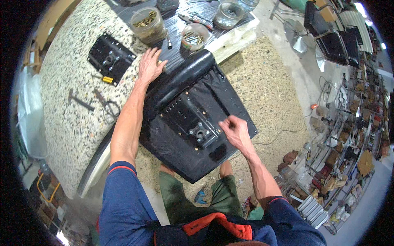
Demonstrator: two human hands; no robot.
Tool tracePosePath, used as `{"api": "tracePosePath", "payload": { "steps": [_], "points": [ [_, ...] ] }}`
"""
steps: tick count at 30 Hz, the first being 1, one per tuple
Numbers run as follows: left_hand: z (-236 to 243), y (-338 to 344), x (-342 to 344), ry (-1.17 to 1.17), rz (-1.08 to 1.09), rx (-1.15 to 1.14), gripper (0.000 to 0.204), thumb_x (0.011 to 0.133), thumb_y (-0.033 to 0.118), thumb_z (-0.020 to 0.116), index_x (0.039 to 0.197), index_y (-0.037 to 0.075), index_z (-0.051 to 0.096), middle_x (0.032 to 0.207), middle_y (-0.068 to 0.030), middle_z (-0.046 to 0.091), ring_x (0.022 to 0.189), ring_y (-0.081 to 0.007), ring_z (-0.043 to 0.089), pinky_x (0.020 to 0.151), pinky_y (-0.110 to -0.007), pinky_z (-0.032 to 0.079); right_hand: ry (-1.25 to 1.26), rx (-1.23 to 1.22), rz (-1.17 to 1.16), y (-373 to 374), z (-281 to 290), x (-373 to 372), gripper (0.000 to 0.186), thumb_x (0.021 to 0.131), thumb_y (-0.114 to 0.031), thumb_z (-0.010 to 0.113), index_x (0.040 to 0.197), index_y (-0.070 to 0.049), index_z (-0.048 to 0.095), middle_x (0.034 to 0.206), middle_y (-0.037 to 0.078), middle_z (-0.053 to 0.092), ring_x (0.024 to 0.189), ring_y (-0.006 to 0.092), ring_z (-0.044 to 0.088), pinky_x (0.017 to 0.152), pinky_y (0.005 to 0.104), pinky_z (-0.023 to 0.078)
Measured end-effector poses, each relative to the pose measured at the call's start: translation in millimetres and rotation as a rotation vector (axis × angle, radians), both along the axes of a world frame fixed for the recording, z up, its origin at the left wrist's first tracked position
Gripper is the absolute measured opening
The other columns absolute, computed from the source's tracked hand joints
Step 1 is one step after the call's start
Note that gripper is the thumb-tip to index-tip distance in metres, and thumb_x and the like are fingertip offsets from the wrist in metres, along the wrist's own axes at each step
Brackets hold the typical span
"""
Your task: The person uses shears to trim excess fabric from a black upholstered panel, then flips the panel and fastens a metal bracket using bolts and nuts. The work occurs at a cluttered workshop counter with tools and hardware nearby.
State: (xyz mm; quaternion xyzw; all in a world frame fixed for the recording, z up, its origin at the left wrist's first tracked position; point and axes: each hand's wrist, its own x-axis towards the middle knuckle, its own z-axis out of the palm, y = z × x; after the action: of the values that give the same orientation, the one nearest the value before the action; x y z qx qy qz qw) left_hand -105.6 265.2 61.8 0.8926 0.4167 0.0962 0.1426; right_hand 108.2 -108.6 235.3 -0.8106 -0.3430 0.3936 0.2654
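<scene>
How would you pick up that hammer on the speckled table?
Probably by its slim handle, coming from above and the right: it lies flat, with its head at the left end and the handle slanting right, toward the scissors.

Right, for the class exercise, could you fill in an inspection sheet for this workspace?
Surface: speckled table at left; dark streaked tabletop ahead.
Job's things: black seat with metal plate on its upward face; second plate on the speckled table.
Clutter: hammer, scissors, yellow-handled tool at left; pliers and tubs of small parts ahead.
Grips: left grip open beside the seat's rolled edge; right grip curled over the seat, contents unclear.
Cables: thin cable on the floor, right.
Surroundings: black chair and crowded shelves, right.
</scene>
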Motion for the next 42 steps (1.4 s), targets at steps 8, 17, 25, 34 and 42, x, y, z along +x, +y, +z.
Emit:
{"api": "tracePosePath", "payload": {
  "steps": [8, 17, 25, 34, 42],
  "points": [
    [-21.1, 5.1, 19.3, 0.137, -0.054, 0.047, 0.04, 0.094, 0.037, 0.073, 0.124, 0.01, 0.072, 0.133, -0.0108, 0.063, 0.131, -0.033, 0.054, 0.113, -0.056, 0.035, -0.279, 0.159, -0.016, 165.6, 19.4, 114.2, 0.037, 0.093, -0.031, 0.076, 0.082, 0.004, 0.072, 0.073, 0.023, 0.069, 0.064, 0.0295, 0.064, 0.066, 0.0436, 0.052],
    [-37.6, 9.2, 30.0, 0.146, 0.041, 0.196, 0.049, 0.091, 0.032, 0.071, 0.137, 0.015, 0.067, 0.14, -0.0096, 0.061, 0.132, -0.0317, 0.054, 0.117, -0.056, 0.031, -0.493, 0.446, -0.121, 321.6, -13.2, 289.7, 0.031, 0.098, -0.021, 0.07, 0.112, 0.006, 0.076, 0.095, 0.013, 0.081, 0.088, 0.017, 0.075, 0.08, 0.0326, 0.058],
    [-48.6, 12.6, 37.0, 0.14, 0.032, 0.229, 0.048, 0.09, 0.029, 0.07, 0.136, 0.017, 0.068, 0.141, -0.008, 0.061, 0.13, -0.0311, 0.054, 0.114, -0.057, 0.033, -0.99, 0.332, 0.538, 487.6, -96.0, 449.3, 0.02, 0.079, -0.014, 0.068, 0.088, 0.0, 0.078, 0.082, 0.027, 0.074, 0.078, 0.042, 0.075, 0.072, 0.0496, 0.058],
    [-52.8, 15.1, 29.1, 0.142, 0.06, 0.281, 0.045, 0.088, 0.027, 0.071, 0.133, 0.022, 0.07, 0.136, -0.005, 0.063, 0.128, -0.0282, 0.056, 0.112, -0.054, 0.036, -1.422, 0.214, 1.087, 551.5, -161.8, 540.0, 0.016, 0.069, -0.018, 0.079, 0.069, -0.008, 0.067, 0.071, 0.016, 0.064, 0.07, 0.0373, 0.065, 0.063, 0.0477, 0.051],
    [-51.5, 10.7, 1.2, 0.176, 0.072, 0.281, 0.046, 0.089, 0.029, 0.072, 0.134, 0.023, 0.07, 0.136, -0.0052, 0.063, 0.129, -0.0275, 0.057, 0.112, -0.054, 0.036, -0.963, 0.263, 0.815, 522.7, -146.6, 458.1, 0.016, 0.074, -0.015, 0.077, 0.081, -0.002, 0.071, 0.073, 0.025, 0.066, 0.072, 0.0446, 0.067, 0.066, 0.0531, 0.054]
  ]
}}
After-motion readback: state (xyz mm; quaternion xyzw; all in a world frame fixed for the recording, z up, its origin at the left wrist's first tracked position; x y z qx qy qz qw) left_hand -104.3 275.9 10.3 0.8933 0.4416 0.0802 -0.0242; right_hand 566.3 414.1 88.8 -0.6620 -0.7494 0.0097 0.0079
